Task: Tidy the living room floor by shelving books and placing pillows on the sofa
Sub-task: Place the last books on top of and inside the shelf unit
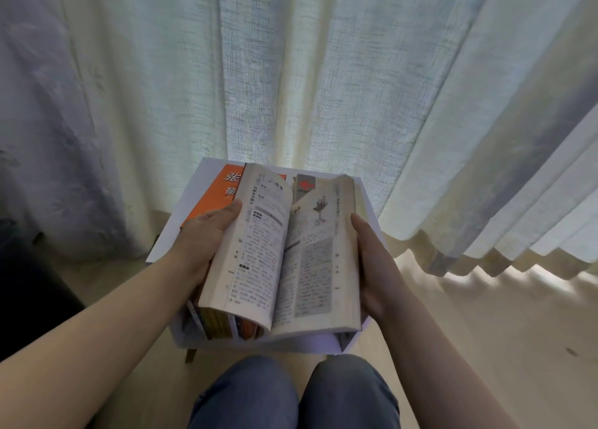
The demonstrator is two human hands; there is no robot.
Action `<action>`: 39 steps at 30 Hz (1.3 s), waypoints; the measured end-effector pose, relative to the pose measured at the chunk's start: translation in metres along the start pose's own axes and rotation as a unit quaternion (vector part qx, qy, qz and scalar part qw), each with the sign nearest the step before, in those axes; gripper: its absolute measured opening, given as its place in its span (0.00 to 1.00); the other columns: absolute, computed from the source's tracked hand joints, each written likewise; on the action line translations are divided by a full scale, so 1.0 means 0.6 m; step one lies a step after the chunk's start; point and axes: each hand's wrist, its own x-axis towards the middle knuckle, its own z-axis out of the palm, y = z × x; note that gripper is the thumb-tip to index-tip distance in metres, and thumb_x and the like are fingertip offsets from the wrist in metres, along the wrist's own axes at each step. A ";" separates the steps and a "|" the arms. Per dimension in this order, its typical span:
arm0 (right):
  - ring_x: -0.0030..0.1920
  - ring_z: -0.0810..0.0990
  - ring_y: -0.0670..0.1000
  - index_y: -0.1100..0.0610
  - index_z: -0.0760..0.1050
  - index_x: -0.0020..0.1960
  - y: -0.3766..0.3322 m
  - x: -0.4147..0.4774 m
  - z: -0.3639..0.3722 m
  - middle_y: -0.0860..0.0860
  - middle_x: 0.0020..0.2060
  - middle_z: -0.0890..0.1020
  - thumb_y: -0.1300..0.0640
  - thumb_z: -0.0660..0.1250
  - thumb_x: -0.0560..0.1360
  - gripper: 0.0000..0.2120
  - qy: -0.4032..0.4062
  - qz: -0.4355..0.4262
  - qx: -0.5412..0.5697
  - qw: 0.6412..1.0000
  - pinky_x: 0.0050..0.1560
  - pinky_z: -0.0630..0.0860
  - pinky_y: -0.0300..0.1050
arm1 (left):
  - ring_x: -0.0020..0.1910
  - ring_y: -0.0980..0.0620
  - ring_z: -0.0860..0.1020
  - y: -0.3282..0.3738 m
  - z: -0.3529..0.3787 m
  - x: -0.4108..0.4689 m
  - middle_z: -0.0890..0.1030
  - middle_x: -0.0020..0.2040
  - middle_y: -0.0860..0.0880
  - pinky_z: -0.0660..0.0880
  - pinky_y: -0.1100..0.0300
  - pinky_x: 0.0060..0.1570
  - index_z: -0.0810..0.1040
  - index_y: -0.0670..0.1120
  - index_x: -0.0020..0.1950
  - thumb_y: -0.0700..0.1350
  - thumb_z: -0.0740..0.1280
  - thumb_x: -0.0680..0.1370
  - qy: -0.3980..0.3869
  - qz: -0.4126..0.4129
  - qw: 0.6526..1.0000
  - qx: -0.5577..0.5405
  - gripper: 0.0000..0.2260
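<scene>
My left hand [207,234] and right hand [377,267] grip the side edges of a thick yellowed paperback book [291,260], open above a small white shelf unit [284,343]. An orange-covered book [212,199] lies on top, upright spines [220,323] below; pale wooden floor [485,331] opens rightward to the cream curtain [323,72].

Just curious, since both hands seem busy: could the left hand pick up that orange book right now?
Probably not yet. The left hand grips the open book, which also hides part of the orange book. Once freed, it lies close by.
</scene>
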 end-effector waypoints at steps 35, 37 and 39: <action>0.42 0.82 0.58 0.66 0.75 0.57 -0.028 -0.088 -0.080 0.61 0.45 0.83 0.58 0.57 0.81 0.13 -0.035 -0.134 -0.174 0.975 0.40 0.81 0.46 | 0.58 0.43 0.79 -0.049 0.050 -0.033 0.80 0.58 0.43 0.79 0.51 0.50 0.72 0.47 0.64 0.54 0.66 0.76 -0.176 -0.053 0.983 0.029 0.19; 0.43 0.82 0.59 0.66 0.74 0.59 -0.015 -0.100 -0.099 0.62 0.47 0.82 0.58 0.56 0.81 0.14 -0.056 -0.140 -0.182 0.972 0.41 0.81 0.47 | 0.56 0.43 0.80 -0.048 0.057 -0.041 0.82 0.57 0.43 0.80 0.52 0.46 0.74 0.47 0.62 0.53 0.67 0.75 -0.182 -0.040 0.982 0.044 0.18; 0.44 0.82 0.60 0.64 0.75 0.60 0.001 -0.110 -0.119 0.63 0.47 0.82 0.59 0.56 0.81 0.14 -0.063 -0.135 -0.170 0.974 0.42 0.81 0.47 | 0.54 0.43 0.81 -0.054 0.060 -0.045 0.82 0.57 0.42 0.80 0.53 0.43 0.75 0.45 0.61 0.50 0.69 0.73 -0.169 -0.031 0.983 0.060 0.19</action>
